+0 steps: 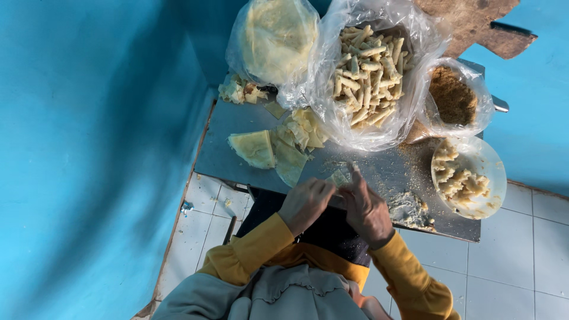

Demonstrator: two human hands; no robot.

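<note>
Filling most of the left side, a blue wall [83, 148] meets a white tiled floor [510, 261] that runs along the bottom and right. Against the wall stands a grey metal surface [219, 154], dusted with crumbs on its right half.

At the back of the surface, the biggest thing is a clear bag of rolls [367, 71], pale finger-shaped pieces heaped together. Just left of it, touching, sits a second bag of wrappers [274, 38], round pale sheets stacked flat. To the right of the rolls a smaller bag of crumbs [453, 95] stands open, brown and grainy. Behind these a worn wooden board [474, 24] juts out past the surface edge. Below the crumbs, at the right end, a white bowl [492, 166] holds a mound of pale filling [459, 178].

Near the middle left lies a loose pile of torn sheets [284, 145], folded and overlapping, with a few scraps [240, 90] near the wall corner. A smear of paste [409, 207] sits on the front edge, beside the right wrist.

Both arms wear yellow sleeves [261, 249]. The left hand [305, 201] is curled, fingers bent inward, pinching the near side of a small wrapper piece [339, 176]. The right hand [367, 207] touches the same piece from the other side, forefinger stretched forward and the other fingers folded. The piece rests low over the front middle of the surface, between the two hands.
</note>
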